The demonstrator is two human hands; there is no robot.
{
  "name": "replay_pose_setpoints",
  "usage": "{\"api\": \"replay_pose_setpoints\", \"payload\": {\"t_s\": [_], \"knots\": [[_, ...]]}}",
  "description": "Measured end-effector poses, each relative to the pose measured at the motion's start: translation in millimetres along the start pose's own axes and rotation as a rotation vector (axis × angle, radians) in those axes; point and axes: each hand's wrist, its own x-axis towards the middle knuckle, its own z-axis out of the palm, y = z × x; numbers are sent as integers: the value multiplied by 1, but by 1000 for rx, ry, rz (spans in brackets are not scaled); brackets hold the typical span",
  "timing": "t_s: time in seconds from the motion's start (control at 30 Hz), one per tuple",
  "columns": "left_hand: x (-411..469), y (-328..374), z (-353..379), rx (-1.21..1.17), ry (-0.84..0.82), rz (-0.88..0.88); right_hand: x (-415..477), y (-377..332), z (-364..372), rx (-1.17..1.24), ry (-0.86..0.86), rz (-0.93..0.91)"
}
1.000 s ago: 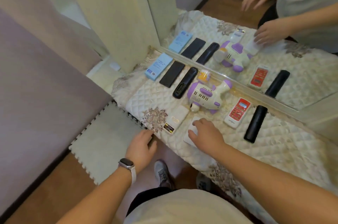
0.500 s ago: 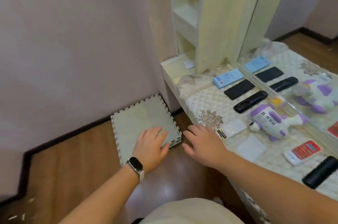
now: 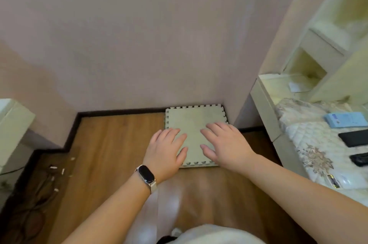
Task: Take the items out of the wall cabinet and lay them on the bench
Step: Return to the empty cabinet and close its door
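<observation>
My left hand (image 3: 166, 150), with a smart band on its wrist, and my right hand (image 3: 225, 144) are both held out flat over the floor, fingers spread, holding nothing. The bench (image 3: 310, 140), covered with a quilted white cloth, runs along the right edge. On it lie a light blue box (image 3: 345, 119), a black phone-like slab (image 3: 355, 137), the end of a black remote (image 3: 359, 159) and a white packet (image 3: 346, 181). The cream cabinet (image 3: 326, 44) with open shelves stands above the bench's far end.
A pale foam puzzle mat (image 3: 194, 122) lies on the wooden floor against the pink wall, below my hands. A cream unit (image 3: 12, 130) stands at the left edge. Small white scraps (image 3: 57, 170) and cables lie on the floor at left.
My view has swung left, away from the bench toward the wall and floor. My right hand left the white packet on the bench. Both hands now hover empty over the foam mat.
</observation>
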Motion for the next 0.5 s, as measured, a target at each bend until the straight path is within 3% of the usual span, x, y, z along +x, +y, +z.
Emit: {"api": "replay_pose_setpoints", "payload": {"t_s": [0.33,0.5], "knots": [[-55,-113,-46,37,160,-301,118,-106,12,77,51,-228],[-72,-157,-62,95,142,-479,178,-148,29,139,47,-375]]}}
